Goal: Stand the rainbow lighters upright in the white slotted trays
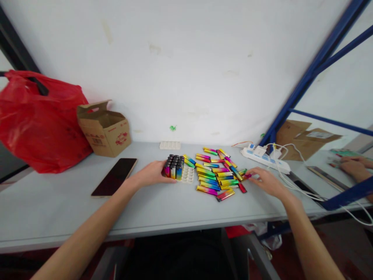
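Note:
My left hand is closed around the left side of a white tray with holes. Several shiny rainbow-coloured lighters with black tops stand upright in the tray's left part; holes show in its right part. To the right of the tray lies a loose pile of lighters, flat and pointing different ways. At the pile's right edge, my right hand pinches a pink-red lighter between thumb and fingers. The far end of that lighter touches or overlaps the pile; I cannot tell which.
Behind the tray lies another white tray. A phone, an open cardboard box and a red plastic bag are on the left. A power strip with cables and a blue frame stand right; beyond it are another person's hands.

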